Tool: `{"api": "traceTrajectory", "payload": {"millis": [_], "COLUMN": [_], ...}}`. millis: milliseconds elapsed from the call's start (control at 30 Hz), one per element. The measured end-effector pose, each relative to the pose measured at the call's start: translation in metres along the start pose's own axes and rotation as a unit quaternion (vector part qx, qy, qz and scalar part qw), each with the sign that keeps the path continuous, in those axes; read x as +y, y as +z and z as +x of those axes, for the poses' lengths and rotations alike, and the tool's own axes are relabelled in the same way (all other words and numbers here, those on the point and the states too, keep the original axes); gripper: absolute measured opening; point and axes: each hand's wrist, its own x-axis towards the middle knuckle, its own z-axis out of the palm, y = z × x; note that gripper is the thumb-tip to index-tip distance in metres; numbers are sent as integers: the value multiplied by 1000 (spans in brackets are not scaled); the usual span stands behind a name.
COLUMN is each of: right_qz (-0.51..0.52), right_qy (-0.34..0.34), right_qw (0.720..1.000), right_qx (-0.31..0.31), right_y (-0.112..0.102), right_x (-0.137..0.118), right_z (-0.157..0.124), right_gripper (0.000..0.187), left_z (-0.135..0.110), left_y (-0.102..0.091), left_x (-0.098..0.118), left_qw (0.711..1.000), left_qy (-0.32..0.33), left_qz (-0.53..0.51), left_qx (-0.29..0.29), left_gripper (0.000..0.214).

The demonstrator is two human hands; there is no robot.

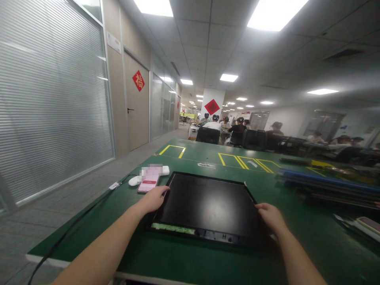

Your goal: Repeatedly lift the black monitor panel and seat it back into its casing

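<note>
Forearms (103, 241) over near edge of table (166, 263) | gripping black panel (204, 198) by opposite sides, fingers of left hand (154, 198) and right hand (271, 217) — toward near edge | looks stiff, slick, fragile — best taken by frame (208, 176)

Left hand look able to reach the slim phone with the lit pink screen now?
Probably yes: the left hand holds the left edge of the rectangular black screen panel, the phone lies close by, and nothing visible stands between hand and phone. It may need to let go first.
</note>
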Motion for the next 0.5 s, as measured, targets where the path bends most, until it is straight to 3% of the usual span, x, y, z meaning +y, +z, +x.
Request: {"api": "traceTrajectory", "payload": {"millis": [500], "right_qz": [8], "right_qy": [-20], "right_qw": [1000], "right_qx": [-3], "right_y": [-2], "right_x": [8], "right_z": [2], "right_gripper": [30], "left_z": [-1], "left_y": [1], "left_x": [2], "left_qw": [999], "left_qy": [8], "left_qz": [31], "left_qx": [0], "left_gripper": [54]}}
